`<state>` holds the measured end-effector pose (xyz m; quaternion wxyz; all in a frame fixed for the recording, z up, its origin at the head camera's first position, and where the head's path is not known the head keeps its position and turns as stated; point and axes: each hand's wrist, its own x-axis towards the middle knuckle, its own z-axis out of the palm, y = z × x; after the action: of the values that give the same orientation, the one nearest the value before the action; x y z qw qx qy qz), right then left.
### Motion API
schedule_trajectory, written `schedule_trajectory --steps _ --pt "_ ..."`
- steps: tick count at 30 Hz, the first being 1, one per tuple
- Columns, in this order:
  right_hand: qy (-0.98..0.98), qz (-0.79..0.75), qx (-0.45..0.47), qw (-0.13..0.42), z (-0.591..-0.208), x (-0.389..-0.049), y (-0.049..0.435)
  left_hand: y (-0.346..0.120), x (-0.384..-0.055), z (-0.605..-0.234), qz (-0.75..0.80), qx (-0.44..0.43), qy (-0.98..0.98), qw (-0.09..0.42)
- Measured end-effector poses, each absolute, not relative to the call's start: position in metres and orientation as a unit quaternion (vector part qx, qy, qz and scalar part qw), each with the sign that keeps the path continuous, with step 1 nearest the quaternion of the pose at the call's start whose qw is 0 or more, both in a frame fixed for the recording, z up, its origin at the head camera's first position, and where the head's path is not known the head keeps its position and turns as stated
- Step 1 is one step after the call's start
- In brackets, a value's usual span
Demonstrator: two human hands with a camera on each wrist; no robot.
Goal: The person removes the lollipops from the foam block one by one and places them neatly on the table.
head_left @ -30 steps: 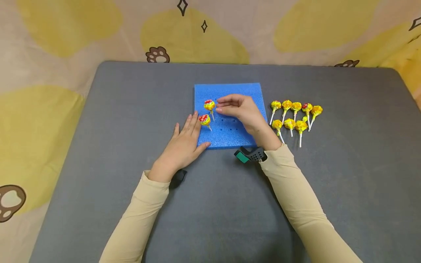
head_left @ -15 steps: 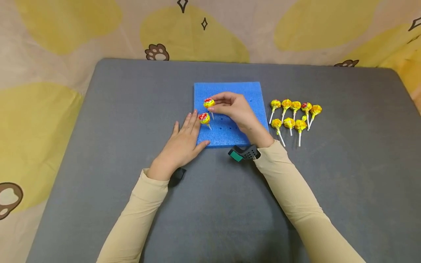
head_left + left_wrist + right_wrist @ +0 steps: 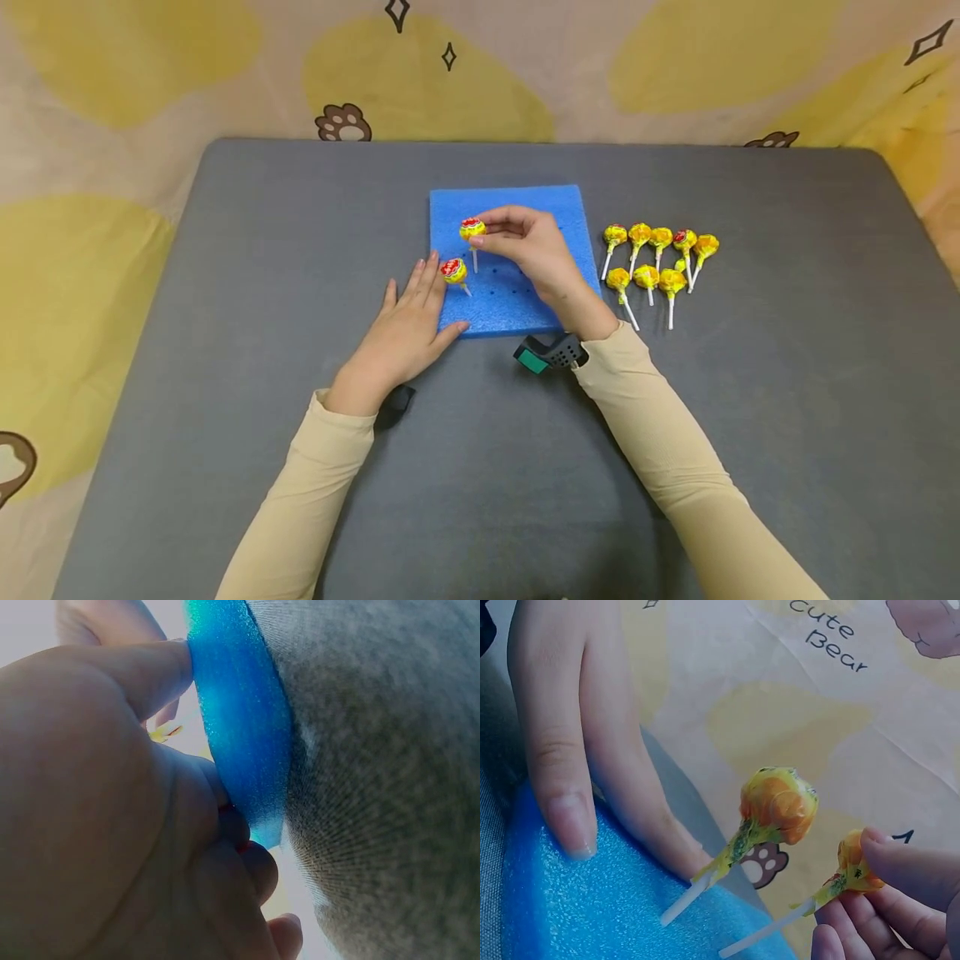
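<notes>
A blue foam block [image 3: 510, 315] with rows of small holes lies on the table. Two yellow-wrapped lollipops stand on its left part, sticks down. My right hand [image 3: 534, 254] pinches the rear lollipop [image 3: 472, 227] by its wrapped head, between thumb and fingertips, as the right wrist view also shows. The front lollipop [image 3: 453, 271] leans a little beside my left fingers. My left hand [image 3: 401, 333] rests with straight fingers along the block's left side, its thumb at the front edge. In the left wrist view the thumb [image 3: 154, 679] touches the foam.
Right of the block several loose lollipops [image 3: 672, 282] lie in two rows on the grey table [image 3: 480, 467]. A patterned cloth [image 3: 510, 75] hangs behind the table's far edge.
My right hand has moved left to the rear lollipop and taken hold of its head. That lollipop now stands straighter. The left hand has stayed on the block; the head view has shifted slightly.
</notes>
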<state>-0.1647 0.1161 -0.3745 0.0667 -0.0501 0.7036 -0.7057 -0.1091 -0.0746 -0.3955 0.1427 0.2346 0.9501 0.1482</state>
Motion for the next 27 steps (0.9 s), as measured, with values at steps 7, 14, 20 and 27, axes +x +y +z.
schedule_trajectory --steps 7,14,20,27 --pt "0.686 -0.725 -0.032 0.054 -0.374 -0.159 0.121 -0.075 -0.109 -0.397 0.152 0.236 0.950 0.140" --pt "0.670 -0.742 -0.016 0.034 -0.378 -0.149 0.131 -0.076 -0.108 -0.397 0.155 0.234 0.949 0.144" --pt "0.654 -0.756 -0.033 0.019 -0.372 -0.137 0.143 -0.078 -0.107 -0.397 0.153 0.235 0.949 0.141" --pt "0.651 -0.758 -0.023 0.022 -0.373 -0.131 0.158 -0.076 -0.108 -0.399 0.155 0.243 0.949 0.131"
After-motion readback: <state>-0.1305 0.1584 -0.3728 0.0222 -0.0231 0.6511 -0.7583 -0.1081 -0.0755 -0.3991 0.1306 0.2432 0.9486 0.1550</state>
